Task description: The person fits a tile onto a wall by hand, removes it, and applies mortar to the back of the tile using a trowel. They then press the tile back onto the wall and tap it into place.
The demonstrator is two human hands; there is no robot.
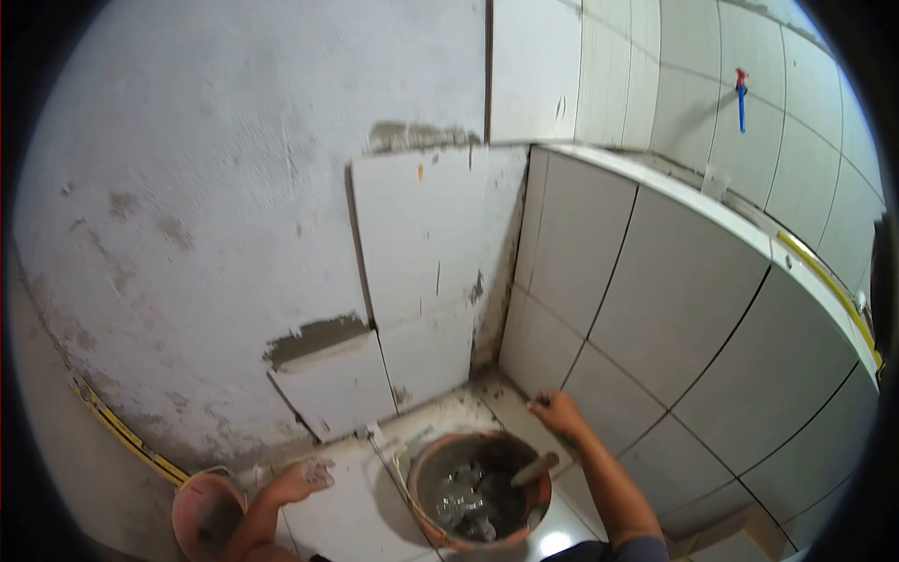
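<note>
My left hand (302, 480) is low over the pale floor tiles, its fingers loosely apart and smeared with grey mortar, with nothing visible in them. Near the wall corner, my right hand (559, 413) is closed, fingertips pressed together; whatever they may hold is too small to make out. Between my arms stands a reddish-brown bucket (419, 510) containing wet grey mortar (461, 499). A tool with a rounded handle (536, 468) leans in it, its lower end hidden. White tiles (420, 234) cover part of the wall ahead, beside a smaller cut tile (337, 389).
A pink bucket (192, 515) stands at lower left beside a yellow spirit level (126, 429) against the wall. Grey tiled side wall (674, 300) rises close on the right, topped by a ledge with a yellow strip (824, 276). A red-and-blue tap (741, 98) juts out above.
</note>
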